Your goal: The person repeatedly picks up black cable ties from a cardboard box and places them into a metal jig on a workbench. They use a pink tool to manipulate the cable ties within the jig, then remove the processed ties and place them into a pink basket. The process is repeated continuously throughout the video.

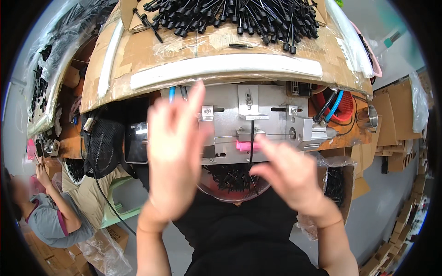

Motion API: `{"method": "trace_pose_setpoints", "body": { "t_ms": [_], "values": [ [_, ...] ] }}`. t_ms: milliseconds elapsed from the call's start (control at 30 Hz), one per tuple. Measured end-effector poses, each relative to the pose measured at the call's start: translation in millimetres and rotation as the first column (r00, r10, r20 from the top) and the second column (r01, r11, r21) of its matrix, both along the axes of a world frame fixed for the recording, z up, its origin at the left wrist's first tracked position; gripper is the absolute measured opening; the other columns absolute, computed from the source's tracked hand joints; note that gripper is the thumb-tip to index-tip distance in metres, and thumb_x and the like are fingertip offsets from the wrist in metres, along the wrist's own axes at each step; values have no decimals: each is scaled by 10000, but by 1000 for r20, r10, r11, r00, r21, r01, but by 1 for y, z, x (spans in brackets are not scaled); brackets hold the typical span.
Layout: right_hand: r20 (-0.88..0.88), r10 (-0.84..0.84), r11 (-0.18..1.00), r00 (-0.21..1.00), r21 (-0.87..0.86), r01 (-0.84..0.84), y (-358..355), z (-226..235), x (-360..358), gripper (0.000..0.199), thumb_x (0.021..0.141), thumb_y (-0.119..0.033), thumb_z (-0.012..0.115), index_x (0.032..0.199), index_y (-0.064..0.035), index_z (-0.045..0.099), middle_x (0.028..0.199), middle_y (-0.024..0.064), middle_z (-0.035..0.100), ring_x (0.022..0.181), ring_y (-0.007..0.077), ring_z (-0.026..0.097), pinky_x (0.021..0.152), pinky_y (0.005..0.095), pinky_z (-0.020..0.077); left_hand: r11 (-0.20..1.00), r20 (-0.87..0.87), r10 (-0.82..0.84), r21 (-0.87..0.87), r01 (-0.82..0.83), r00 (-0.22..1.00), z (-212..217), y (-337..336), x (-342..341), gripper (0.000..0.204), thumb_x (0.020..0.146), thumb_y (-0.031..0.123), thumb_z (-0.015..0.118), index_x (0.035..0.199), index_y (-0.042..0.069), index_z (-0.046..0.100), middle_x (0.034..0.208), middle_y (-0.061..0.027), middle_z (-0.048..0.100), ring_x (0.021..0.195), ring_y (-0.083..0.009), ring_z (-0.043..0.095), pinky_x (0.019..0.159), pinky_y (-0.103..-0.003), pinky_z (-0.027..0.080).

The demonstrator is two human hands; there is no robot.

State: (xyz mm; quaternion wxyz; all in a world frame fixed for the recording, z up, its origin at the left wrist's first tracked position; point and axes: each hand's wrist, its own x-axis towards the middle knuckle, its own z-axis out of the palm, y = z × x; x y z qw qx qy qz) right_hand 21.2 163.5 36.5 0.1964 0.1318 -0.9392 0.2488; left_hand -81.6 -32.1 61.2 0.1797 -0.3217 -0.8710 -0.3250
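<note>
A metal fixture (225, 103) with brackets and clamps lies in front of me. A thin black rod (252, 142) stands lengthwise in its middle, beside a pink block (244, 146). My left hand (175, 152), blurred by motion, hovers over the fixture's left end with fingers stretched out and no object visible in it. Just right of the rod's lower part is my right hand (292, 175), thumb and forefinger apart, other fingers curled; it appears not to grip the rod. Below the fixture, a round bowl (216, 197) holds many small black pieces.
A cardboard surface (193, 50) beyond the fixture bears a heap of black rods with knobbed ends (239, 18). At right are a red basket (343, 106), a metal cup (368, 117) and a cylinder (317, 135). A black device (136, 142) stands left. Another person (60, 216) sits far left.
</note>
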Motion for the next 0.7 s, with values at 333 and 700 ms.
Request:
{"method": "trace_pose_setpoints", "body": {
  "t_ms": [333, 700],
  "values": [
    [-267, -269, 811, 925, 456, 367, 73, 77, -169, 164, 847, -170, 700, 925, -44, 630, 885, 95, 595, 892, 327, 606, 746, 429, 477, 991, -269, -118, -99, 94, 956, 20, 33, -147, 182, 836, 27, 682, 1015, 52, 664, 876, -135, 594, 792, -265, 634, 738, -348, 514],
    [-637, -136, 944, 758, 148, 294, 69, 113, -163, 112, 740, 4, 715, 839, 1, 663, 847, 145, 591, 863, 321, 594, 759, 375, 467, 994, 112, -98, -39, 103, 989, 118, 8, -127, 100, 919, 73, 611, 975, -3, 644, 838, -114, 621, 851, -187, 604, 760, -297, 498]
  ]
}}
